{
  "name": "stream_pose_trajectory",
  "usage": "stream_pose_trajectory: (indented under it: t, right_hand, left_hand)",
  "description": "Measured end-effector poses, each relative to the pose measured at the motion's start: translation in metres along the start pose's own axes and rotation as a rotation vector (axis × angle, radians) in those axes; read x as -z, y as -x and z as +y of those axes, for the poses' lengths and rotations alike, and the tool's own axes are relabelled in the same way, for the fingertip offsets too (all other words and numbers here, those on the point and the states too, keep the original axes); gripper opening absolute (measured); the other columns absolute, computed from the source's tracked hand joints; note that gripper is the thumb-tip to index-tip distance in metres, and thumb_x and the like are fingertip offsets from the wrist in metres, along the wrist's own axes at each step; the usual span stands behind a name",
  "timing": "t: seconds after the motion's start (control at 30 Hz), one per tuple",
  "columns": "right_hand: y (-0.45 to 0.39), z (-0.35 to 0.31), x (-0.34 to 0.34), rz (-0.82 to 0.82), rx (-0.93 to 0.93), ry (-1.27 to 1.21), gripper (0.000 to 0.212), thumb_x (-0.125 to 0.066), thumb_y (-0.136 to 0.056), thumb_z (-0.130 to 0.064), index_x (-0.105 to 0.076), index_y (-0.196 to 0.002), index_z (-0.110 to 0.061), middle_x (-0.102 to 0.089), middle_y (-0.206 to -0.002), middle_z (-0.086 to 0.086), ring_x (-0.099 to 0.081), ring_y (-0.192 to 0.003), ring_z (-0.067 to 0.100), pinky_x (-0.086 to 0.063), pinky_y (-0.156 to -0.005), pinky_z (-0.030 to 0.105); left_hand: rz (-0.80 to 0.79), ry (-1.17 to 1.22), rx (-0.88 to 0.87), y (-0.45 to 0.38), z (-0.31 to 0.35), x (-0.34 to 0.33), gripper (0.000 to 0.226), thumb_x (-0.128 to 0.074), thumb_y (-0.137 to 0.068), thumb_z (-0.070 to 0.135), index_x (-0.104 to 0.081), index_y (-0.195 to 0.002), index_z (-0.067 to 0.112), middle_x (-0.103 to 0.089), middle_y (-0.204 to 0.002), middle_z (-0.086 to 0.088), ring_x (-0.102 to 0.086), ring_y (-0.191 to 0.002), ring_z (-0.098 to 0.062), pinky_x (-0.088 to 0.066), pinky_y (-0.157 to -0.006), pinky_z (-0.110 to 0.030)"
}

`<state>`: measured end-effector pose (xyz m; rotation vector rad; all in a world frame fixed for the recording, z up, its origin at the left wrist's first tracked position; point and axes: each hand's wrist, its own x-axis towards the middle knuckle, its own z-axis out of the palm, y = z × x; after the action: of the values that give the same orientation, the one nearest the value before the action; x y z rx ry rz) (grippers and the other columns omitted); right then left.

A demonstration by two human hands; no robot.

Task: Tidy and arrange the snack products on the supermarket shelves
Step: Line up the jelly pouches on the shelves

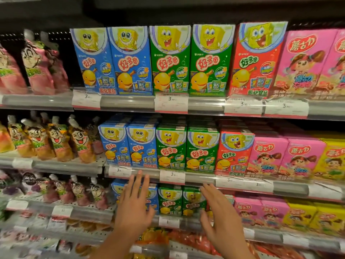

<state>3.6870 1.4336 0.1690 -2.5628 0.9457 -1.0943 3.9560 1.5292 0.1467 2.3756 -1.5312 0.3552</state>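
Observation:
Rows of cartoon snack boxes fill three shelves: blue boxes, green boxes, a red box and pink boxes on the middle shelf, with the same colours above and below. My left hand is raised with straight, spread fingers in front of the lower shelf's blue boxes. My right hand is also spread flat, in front of the lower green boxes and the red one beside them. Neither hand holds anything.
Spouted jelly pouches hang and stand on the left of each shelf. Yellow boxes sit at the far right. Price-tag rails run along every shelf edge. More packets lie on the bottom shelf.

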Motion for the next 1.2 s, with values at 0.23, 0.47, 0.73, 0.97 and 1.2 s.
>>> stream_pose_trajectory:
  t: [0.23,0.47,0.73,0.97,1.2]
  right_hand:
    - [-0.028,-0.017,-0.045,-0.099,0.058,0.119,0.081,-0.068,-0.087,-0.033,-0.032,-0.158,-0.014,-0.027,-0.166,0.001,-0.016,-0.156,0.023,-0.03,-0.119,0.046]
    - [-0.033,-0.03,-0.059,-0.025,-0.011,0.209,0.086,-0.084,-0.069,-0.02,-0.05,-0.147,-0.005,-0.049,-0.15,0.016,-0.037,-0.145,0.038,-0.039,-0.113,0.058]
    - [-0.042,-0.061,-0.071,0.026,-0.152,0.405,0.078,-0.084,-0.067,-0.021,-0.057,-0.139,-0.009,-0.052,-0.137,0.023,-0.039,-0.135,0.046,-0.043,-0.106,0.06]
    - [-0.045,-0.082,-0.089,0.05,-0.329,0.369,0.084,-0.088,-0.064,-0.013,-0.05,-0.139,-0.015,-0.046,-0.14,0.023,-0.038,-0.138,0.048,-0.049,-0.096,0.065]
    - [-0.045,-0.133,-0.09,0.03,-0.468,0.286,0.1,-0.082,-0.077,-0.011,-0.025,-0.159,-0.023,-0.05,-0.145,0.018,-0.057,-0.121,0.041,-0.05,-0.09,0.053]
  left_hand:
    - [0.011,0.048,0.0,0.002,0.002,0.007,0.095,-0.049,-0.085,0.046,0.007,-0.161,0.031,0.011,-0.169,0.008,0.012,-0.155,-0.018,-0.03,-0.121,-0.047]
    - [0.085,0.118,-0.069,0.007,-0.014,0.014,0.087,-0.053,-0.086,0.043,-0.011,-0.162,0.031,-0.007,-0.169,0.011,-0.005,-0.156,-0.017,-0.027,-0.121,-0.049]
    - [0.314,0.201,-0.03,0.012,-0.128,0.026,0.066,-0.046,-0.09,0.034,-0.041,-0.153,0.014,-0.035,-0.161,-0.005,-0.019,-0.154,-0.027,-0.031,-0.118,-0.057]
    - [0.245,0.133,0.05,0.001,-0.232,0.019,0.073,-0.022,-0.099,0.056,-0.044,-0.15,0.009,-0.031,-0.162,-0.014,-0.016,-0.153,-0.037,-0.025,-0.117,-0.064]
    - [0.168,0.22,-0.075,-0.013,-0.264,0.008,0.084,-0.045,-0.085,0.043,-0.022,-0.16,0.013,-0.009,-0.169,-0.007,-0.007,-0.156,-0.033,-0.025,-0.118,-0.064]
